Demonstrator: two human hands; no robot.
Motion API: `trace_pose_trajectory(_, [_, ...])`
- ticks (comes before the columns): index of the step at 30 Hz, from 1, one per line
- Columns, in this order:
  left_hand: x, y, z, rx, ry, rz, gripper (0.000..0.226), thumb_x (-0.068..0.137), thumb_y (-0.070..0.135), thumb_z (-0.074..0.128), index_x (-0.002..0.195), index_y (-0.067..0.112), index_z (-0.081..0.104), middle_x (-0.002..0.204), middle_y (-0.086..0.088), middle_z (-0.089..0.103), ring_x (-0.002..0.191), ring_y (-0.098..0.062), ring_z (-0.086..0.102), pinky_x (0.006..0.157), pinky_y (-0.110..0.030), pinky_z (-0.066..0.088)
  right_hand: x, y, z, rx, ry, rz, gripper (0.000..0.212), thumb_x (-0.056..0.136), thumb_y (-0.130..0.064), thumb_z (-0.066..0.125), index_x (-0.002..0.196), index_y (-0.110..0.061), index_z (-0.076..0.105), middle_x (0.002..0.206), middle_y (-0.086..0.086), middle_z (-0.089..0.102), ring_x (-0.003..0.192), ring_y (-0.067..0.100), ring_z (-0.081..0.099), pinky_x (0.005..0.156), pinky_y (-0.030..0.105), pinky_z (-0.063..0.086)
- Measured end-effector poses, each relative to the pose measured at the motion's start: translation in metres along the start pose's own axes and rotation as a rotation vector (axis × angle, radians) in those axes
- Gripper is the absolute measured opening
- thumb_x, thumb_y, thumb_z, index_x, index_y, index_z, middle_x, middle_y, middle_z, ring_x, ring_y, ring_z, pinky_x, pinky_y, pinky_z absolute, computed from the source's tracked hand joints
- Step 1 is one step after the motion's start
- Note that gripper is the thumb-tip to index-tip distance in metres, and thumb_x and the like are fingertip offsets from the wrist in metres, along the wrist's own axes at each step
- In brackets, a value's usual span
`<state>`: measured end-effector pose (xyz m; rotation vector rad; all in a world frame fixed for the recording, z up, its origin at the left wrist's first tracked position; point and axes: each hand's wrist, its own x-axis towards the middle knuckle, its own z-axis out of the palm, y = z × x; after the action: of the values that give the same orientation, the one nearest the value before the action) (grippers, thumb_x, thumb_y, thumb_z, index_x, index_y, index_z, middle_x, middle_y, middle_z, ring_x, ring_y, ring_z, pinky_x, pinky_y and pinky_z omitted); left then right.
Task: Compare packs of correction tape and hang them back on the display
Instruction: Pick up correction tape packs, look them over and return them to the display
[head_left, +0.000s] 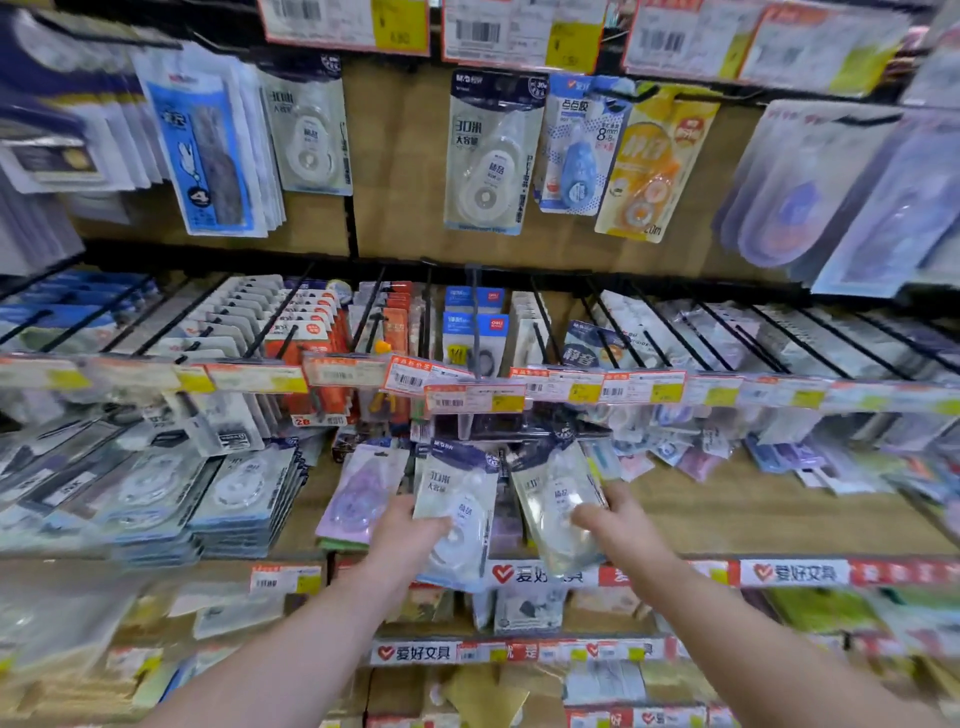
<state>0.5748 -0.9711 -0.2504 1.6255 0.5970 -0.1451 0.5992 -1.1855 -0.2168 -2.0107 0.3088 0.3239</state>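
Arms of the person, head view. The left forearm (291, 665), lower left of the frame, and the right forearm (769, 670), lower right, are both bare from the frame's bottom edge to the wrist, tapering toward the hand. The left hand (410, 535) and right hand (618, 525), lower centre, are bare, each showing its back and a thumb. Finer surface detail is blurred.

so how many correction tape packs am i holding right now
2. One clear-fronted white correction tape pack with a navy header is in the left hand, a matching second pack in the right hand. Others could be hidden behind them.
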Motion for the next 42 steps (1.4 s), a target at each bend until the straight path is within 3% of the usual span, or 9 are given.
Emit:
trace_pose_trajectory(3, [-0.018, 0.0, -0.003, -0.02, -0.073, 0.023, 0.035, 0.084, -0.001, 0.06, 0.117, 0.007, 0.052, 0.101, -0.005, 0.065, 0.088, -0.019, 0.063, 0.068, -0.032, 0.051, -0.022, 0.003, 0.005, 0.097, 0.051, -0.019, 0.061, 0.078, -0.018, 0.06, 0.134, -0.005, 0.041, 0.116, 0.013, 0.058, 0.08, 0.019, 0.056, 0.067, 0.03, 0.045])
trace_pose_trajectory(6, [-0.035, 0.002, -0.008, -0.052, -0.122, 0.068, 0.029, 0.086, -0.003, 0.058, 0.112, 0.007, 0.051, 0.094, 0.0, 0.062, 0.081, -0.013, 0.06, 0.058, -0.024, 0.043, -0.041, 0.005, 0.009, 0.148, 0.11, -0.01, 0.064, 0.076, -0.021, 0.061, 0.136, -0.012, 0.041, 0.122, 0.013, 0.057, 0.096, 0.025, 0.059, 0.081, 0.042, 0.052])
trace_pose_trajectory(8, [-0.044, 0.003, -0.011, -0.068, -0.147, 0.105, 0.027, 0.087, -0.001, 0.059, 0.109, 0.01, 0.049, 0.093, 0.003, 0.059, 0.082, -0.01, 0.057, 0.06, -0.024, 0.042, -0.055, 0.004, 0.01, 0.184, 0.134, -0.023, 0.056, 0.083, -0.016, 0.058, 0.136, -0.015, 0.041, 0.125, 0.01, 0.056, 0.102, 0.027, 0.059, 0.089, 0.047, 0.051])
trace_pose_trajectory(14, [-0.061, 0.018, -0.021, -0.174, -0.162, 0.158, 0.025, 0.084, -0.001, 0.06, 0.099, 0.017, 0.056, 0.096, -0.003, 0.067, 0.084, -0.017, 0.064, 0.064, -0.028, 0.048, -0.084, -0.007, 0.011, 0.27, 0.214, -0.143, 0.044, 0.082, -0.014, 0.059, 0.124, -0.017, 0.045, 0.102, 0.003, 0.061, 0.091, 0.025, 0.06, 0.083, 0.047, 0.052])
trace_pose_trajectory(19, [-0.065, 0.041, -0.027, -0.253, -0.16, 0.22, 0.022, 0.083, -0.002, 0.062, 0.094, 0.017, 0.059, 0.099, -0.011, 0.07, 0.09, -0.028, 0.066, 0.081, -0.04, 0.053, -0.094, -0.031, 0.007, 0.366, 0.227, -0.276, 0.038, 0.08, -0.008, 0.062, 0.117, -0.01, 0.053, 0.096, 0.004, 0.064, 0.083, 0.019, 0.061, 0.067, 0.031, 0.048])
trace_pose_trajectory(23, [-0.071, 0.068, -0.033, -0.283, -0.174, 0.302, 0.021, 0.084, -0.004, 0.061, 0.097, 0.012, 0.059, 0.101, -0.011, 0.069, 0.094, -0.03, 0.066, 0.083, -0.041, 0.052, -0.092, -0.054, 0.002, 0.411, 0.235, -0.323, 0.031, 0.078, -0.011, 0.062, 0.107, -0.018, 0.054, 0.102, 0.01, 0.066, 0.095, 0.033, 0.063, 0.081, 0.049, 0.053])
trace_pose_trajectory(27, [-0.074, 0.099, -0.039, -0.295, -0.205, 0.397, 0.023, 0.085, -0.001, 0.06, 0.104, 0.011, 0.061, 0.105, -0.011, 0.07, 0.098, -0.03, 0.067, 0.091, -0.047, 0.052, -0.087, -0.074, -0.005, 0.444, 0.213, -0.368, 0.029, 0.087, -0.001, 0.055, 0.114, -0.011, 0.052, 0.094, 0.005, 0.065, 0.076, 0.018, 0.062, 0.059, 0.028, 0.048])
trace_pose_trajectory(36, [-0.073, 0.176, -0.037, -0.29, -0.176, 0.578, 0.017, 0.087, 0.009, 0.063, 0.092, 0.023, 0.055, 0.105, -0.006, 0.066, 0.099, -0.026, 0.065, 0.09, -0.047, 0.053, -0.067, -0.108, -0.013, 0.444, 0.195, -0.431, 0.028, 0.089, -0.005, 0.053, 0.113, -0.019, 0.049, 0.089, -0.006, 0.058, 0.074, 0.006, 0.055, 0.057, 0.023, 0.039])
trace_pose_trajectory(42, [-0.074, 0.213, -0.032, -0.323, -0.163, 0.667, 0.019, 0.089, 0.009, 0.06, 0.107, 0.013, 0.054, 0.103, -0.004, 0.065, 0.091, -0.019, 0.064, 0.07, -0.027, 0.052, -0.053, -0.121, -0.015, 0.392, 0.201, -0.454, 0.027, 0.088, -0.005, 0.054, 0.113, -0.012, 0.053, 0.085, -0.002, 0.062, 0.067, 0.01, 0.054, 0.056, 0.025, 0.042])
